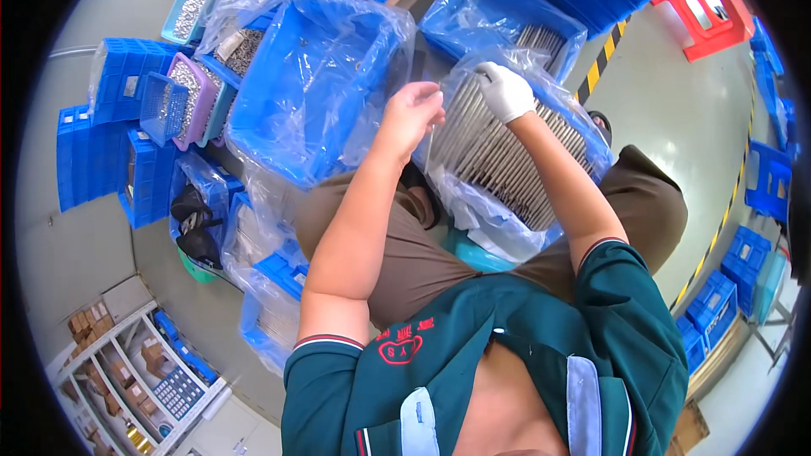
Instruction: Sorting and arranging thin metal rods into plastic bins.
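Note:
A blue crate (601, 152) lined with clear plastic stands between my knees, packed with rows of thin metal rods (515, 165). Over its far left corner is my bare left hand (412, 115), its fingers curled together; whatever may be in them is too small to make out. My right hand (507, 93) wears a white glove and is above the far end of the rods. Its fingers are bent inward, and their tips hide anything they hold. To the left of the rods is a large blue bin (291, 110) with a loose plastic liner.
Beyond the rods stands another lined blue bin (473, 13) holding more rods. Small baskets of metal parts, including a purple basket (196, 105), crowd the left. A red plastic stool (705, 13) is at the far right, past striped floor tape (601, 63). Shelving (144, 371) stands lower left.

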The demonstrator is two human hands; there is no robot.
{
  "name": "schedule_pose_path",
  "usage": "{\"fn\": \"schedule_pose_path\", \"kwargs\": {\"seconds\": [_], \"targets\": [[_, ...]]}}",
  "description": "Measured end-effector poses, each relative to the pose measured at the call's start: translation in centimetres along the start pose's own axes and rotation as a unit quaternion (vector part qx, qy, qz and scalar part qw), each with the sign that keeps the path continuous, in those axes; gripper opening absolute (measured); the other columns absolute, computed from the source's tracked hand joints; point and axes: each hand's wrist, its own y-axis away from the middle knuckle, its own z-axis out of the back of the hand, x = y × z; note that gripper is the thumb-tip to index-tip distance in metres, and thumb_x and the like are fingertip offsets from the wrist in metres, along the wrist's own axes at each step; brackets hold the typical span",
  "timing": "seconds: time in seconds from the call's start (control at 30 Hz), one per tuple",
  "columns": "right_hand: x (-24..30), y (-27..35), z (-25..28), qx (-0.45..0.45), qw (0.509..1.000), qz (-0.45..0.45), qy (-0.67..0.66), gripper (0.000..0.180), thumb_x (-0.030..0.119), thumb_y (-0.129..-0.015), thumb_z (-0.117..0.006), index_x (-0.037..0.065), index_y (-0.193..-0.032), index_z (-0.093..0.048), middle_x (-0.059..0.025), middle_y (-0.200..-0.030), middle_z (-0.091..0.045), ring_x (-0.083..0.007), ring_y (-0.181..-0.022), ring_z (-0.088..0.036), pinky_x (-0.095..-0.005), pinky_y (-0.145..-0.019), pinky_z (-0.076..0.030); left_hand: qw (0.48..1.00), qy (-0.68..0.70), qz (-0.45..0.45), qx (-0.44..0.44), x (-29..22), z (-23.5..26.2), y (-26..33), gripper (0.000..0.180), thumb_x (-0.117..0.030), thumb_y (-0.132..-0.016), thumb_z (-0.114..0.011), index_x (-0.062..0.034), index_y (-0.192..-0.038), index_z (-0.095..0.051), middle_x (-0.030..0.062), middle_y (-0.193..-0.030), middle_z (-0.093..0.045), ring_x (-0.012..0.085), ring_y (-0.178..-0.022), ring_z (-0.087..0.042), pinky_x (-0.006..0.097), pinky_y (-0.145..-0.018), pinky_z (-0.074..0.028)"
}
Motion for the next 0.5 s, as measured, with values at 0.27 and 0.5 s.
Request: {"fn": "schedule_pose_path", "kwargs": {"seconds": [0.27,0.5], "targets": [[-3.4,4.3,1.0,0.418,0.870,-0.083,0.247,0.030,0.015,-0.077,-0.048,0.003,-0.095,-0.069,-0.0200,-0.098,-0.066,-0.0329,-0.093,-0.064,-0.0398,-0.079,-0.051,0.999,0.026,-0.025,0.004,-1.1,0.3,-0.3,0.023,-0.024,-0.090,-0.058,-0.0050,-0.104,-0.060,0.0022,-0.084,-0.064,0.0101,-0.075,-0.060,0.022,-0.064,-0.044],[-3.5,8.6,-0.7,0.411,0.872,-0.125,0.237,0.030,0.017,-0.077,-0.048,0.004,-0.094,-0.069,-0.0195,-0.096,-0.066,-0.0332,-0.092,-0.064,-0.0397,-0.080,-0.050,0.996,0.068,-0.060,0.011,-1.8,1.0,0.7,0.023,-0.024,-0.090,-0.058,-0.0043,-0.102,-0.060,0.0037,-0.084,-0.065,0.0125,-0.075,-0.062,0.024,-0.065,-0.046]]}}
